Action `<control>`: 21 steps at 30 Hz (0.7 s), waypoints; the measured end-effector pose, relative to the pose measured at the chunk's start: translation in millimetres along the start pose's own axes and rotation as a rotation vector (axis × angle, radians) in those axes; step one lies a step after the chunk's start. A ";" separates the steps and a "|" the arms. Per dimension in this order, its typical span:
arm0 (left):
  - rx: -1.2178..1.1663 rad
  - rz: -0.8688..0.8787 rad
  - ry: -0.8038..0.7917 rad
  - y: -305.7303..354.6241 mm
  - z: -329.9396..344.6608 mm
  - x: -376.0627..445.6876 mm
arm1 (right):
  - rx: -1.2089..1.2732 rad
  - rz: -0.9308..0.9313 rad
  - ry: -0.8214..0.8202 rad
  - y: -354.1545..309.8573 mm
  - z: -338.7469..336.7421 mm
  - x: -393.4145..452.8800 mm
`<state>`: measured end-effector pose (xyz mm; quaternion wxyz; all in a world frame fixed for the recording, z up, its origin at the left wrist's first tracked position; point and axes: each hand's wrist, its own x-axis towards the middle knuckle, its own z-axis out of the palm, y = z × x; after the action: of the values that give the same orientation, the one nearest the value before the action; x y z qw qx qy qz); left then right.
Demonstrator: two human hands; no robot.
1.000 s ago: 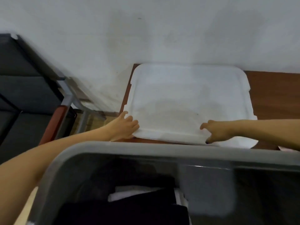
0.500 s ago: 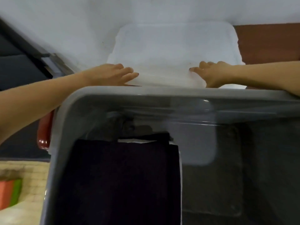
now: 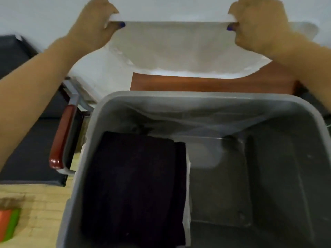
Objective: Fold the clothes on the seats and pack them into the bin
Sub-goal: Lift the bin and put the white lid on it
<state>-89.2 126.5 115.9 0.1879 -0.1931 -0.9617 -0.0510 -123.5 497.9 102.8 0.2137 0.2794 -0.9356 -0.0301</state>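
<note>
A white bin lid [image 3: 179, 49] is lifted off the brown table and tilted up in front of me. My left hand [image 3: 95, 24] grips its near edge on the left, and my right hand [image 3: 256, 27] grips the same edge on the right. Below stands the grey bin [image 3: 179, 99], open at the top. A folded dark garment [image 3: 132, 185] lies in its left half, with a white folded piece [image 3: 188, 194] showing along its right side. The bin's right half shows the bare bottom.
A brown wooden table [image 3: 206, 85] stands behind the bin against a white wall. A dark seat [image 3: 26, 140] with a red-brown armrest [image 3: 60, 140] is at the left. An orange and green object [image 3: 9, 224] lies on the light floor at bottom left.
Both hands have taken hold of the white lid's near edge and raised it off the table. The camera has tipped down onto the bin.
</note>
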 end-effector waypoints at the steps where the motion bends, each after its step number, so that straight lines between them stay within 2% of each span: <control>1: 0.018 0.024 0.027 2.4 -11.5 -4.8 | 0.001 -0.009 0.026 -1.9 -11.0 -6.2; 9: 0.123 0.074 0.249 42.7 -82.0 -60.9 | -0.024 -0.075 0.239 -14.1 -90.3 -55.9; 13: 0.128 0.026 0.284 58.2 -94.8 -96.1 | 0.015 -0.147 0.235 -21.6 -110.9 -72.4; 17: 0.017 -0.033 0.299 73.4 -99.6 -135.0 | 0.065 -0.205 0.243 -33.0 -108.1 -93.0; 21: 0.020 -0.155 0.280 101.6 -80.9 -182.9 | 0.125 -0.236 0.164 -48.6 -95.9 -117.6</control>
<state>134.5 141.7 123.6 0.3175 -0.1075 -0.9385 -0.0824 29.7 526.0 136.2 0.2667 0.4015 -0.8758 0.0261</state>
